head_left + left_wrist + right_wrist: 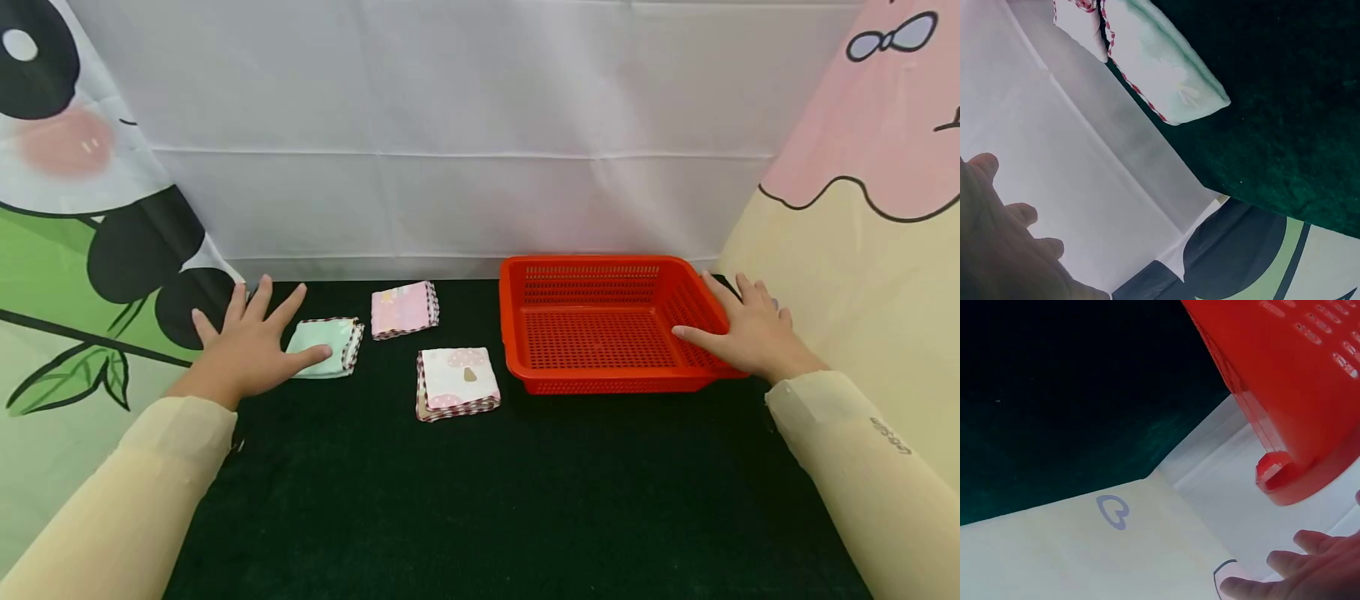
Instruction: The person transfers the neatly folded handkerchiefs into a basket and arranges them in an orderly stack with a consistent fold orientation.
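Observation:
My left hand (251,350), fingers spread, hovers by a folded mint-green cloth (324,346) with a checked edge; the thumb overlaps the cloth in the head view. Right of that lies a folded pink cloth (403,309), and nearer to me a folded white cloth (459,379) with a mushroom print and red checked trim. My right hand (757,333) has its fingers spread at the right end of a red plastic basket (592,387), thumb over the rim. In the right wrist view the fingers (1291,562) appear apart from the basket wall (1285,381).
A dark green cloth (480,500) covers the table. White fabric (450,125) hangs along the back. Printed cartoon drapes stand at the left (82,267) and at the right (870,292), close to both arms. The basket has perforated sides and holds nothing visible.

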Tool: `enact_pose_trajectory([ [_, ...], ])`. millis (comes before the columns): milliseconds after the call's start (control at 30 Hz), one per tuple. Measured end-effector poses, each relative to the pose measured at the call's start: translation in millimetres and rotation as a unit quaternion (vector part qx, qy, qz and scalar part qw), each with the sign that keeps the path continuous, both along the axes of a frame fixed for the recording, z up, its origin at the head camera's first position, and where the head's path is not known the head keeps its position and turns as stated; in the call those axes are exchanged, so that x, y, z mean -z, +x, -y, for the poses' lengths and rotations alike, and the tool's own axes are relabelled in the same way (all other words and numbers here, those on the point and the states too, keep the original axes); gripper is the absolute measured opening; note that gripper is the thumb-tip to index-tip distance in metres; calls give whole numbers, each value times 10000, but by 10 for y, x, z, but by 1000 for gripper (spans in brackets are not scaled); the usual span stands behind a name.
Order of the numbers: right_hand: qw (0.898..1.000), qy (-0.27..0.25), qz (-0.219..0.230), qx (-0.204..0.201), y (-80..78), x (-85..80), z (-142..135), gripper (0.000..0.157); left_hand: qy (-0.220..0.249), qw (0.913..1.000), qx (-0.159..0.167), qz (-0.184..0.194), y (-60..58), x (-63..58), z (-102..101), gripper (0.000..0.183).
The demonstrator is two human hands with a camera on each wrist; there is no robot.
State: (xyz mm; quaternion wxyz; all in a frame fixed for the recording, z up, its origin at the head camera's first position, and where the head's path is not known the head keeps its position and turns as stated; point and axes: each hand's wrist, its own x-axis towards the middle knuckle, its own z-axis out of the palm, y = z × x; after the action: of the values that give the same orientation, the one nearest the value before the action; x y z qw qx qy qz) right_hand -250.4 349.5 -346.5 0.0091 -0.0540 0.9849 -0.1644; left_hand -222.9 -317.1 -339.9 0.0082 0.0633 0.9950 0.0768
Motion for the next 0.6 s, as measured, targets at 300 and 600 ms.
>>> enact_pose_trajectory([
  [300, 9990, -358, 220, 130, 30, 72, -140, 107, 437, 9987, 189, -159, -68, 113, 67, 100],
  [600, 9901, -1301, 529, -8, 23, 188, -228, 98, 1063, 9943, 97, -38, -172, 293, 213, 91],
])
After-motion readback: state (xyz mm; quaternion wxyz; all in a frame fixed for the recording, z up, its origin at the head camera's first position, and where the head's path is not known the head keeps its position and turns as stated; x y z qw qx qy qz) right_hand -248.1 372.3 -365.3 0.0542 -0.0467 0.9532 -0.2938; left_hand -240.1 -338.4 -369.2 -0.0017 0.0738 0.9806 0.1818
